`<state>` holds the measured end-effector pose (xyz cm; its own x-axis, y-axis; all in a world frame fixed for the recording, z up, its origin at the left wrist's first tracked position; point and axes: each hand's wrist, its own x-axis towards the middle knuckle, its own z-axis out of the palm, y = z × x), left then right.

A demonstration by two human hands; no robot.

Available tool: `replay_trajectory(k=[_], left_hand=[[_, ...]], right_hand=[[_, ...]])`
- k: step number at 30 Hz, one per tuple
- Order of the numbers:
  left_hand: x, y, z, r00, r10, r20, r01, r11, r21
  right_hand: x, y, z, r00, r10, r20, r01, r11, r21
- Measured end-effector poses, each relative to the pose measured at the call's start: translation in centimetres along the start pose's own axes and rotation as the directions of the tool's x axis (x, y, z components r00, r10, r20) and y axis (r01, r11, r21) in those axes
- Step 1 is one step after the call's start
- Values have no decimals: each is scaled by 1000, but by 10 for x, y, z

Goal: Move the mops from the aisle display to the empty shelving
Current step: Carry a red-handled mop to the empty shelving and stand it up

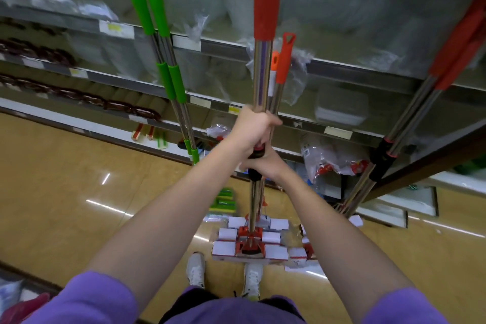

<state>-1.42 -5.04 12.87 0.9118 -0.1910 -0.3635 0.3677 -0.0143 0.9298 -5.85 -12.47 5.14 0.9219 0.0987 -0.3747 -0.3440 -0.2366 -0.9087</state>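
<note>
My left hand point(253, 130) was wrapped around the steel poles of the red mops point(263, 66), fingers curled over the far side, gripping a bundle of what looked like two or three poles just above a black collar. My right hand point(265, 166) gripped the same bundle directly below, at and under that collar, so the two hands touched, one stacked on the other. Both forearms reached forward from purple sleeves point(86, 300) and met at the poles in the middle of my view, wrists nearly together.

The bundle stood close to upright. The longest pole ran up past the top of the frame with a red grip near its upper end; a shorter red-capped handle with a hanging loop sat just beside it on the right. Below my hands the poles ran down to the mop heads point(249, 243), red clamps with white sponge blocks, down near the floor point(65, 192) just ahead of my shoes point(196, 269). Whether the heads touched the floor I could not tell.

To the left, two green mops point(168, 73) leaned side by side against the shelving point(342, 71), well apart from my hands. To the right, more red mops with black collars leaned against the same shelving. The shelves were blurred, holding clear plastic-wrapped goods I could not make out.
</note>
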Motion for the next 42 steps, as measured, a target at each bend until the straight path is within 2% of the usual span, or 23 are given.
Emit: replay_trajectory(k=[3, 6, 12, 21, 29, 39, 42], left_hand=[[-5, 30, -10, 999, 31, -8, -31, 997, -64], [-12, 44, -26, 1000, 26, 2, -26, 997, -79], [-32, 60, -66, 997, 41, -73, -47, 995, -88], [-62, 72, -148, 969, 94, -227, -121, 987, -105], [-86, 67, -219, 905, 82, -417, -157, 976, -149], [-113, 31, -327, 875, 268, -403, -349, 926, -143], [-123, 27, -352, 850, 285, -442, -373, 920, -124]], right_hand=[[0, -25, 8, 997, -71, 35, 67, 992, 103], [-2, -42, 20, 996, -70, 58, 59, 984, 168], [6, -62, 64, 991, -117, 70, 104, 980, 167], [18, -99, 134, 962, -197, 189, 175, 977, 124], [28, -111, 204, 915, -179, 362, 143, 982, 124], [44, -129, 300, 841, -116, 528, 72, 992, 103], [45, -139, 330, 807, -116, 580, 81, 993, 86]])
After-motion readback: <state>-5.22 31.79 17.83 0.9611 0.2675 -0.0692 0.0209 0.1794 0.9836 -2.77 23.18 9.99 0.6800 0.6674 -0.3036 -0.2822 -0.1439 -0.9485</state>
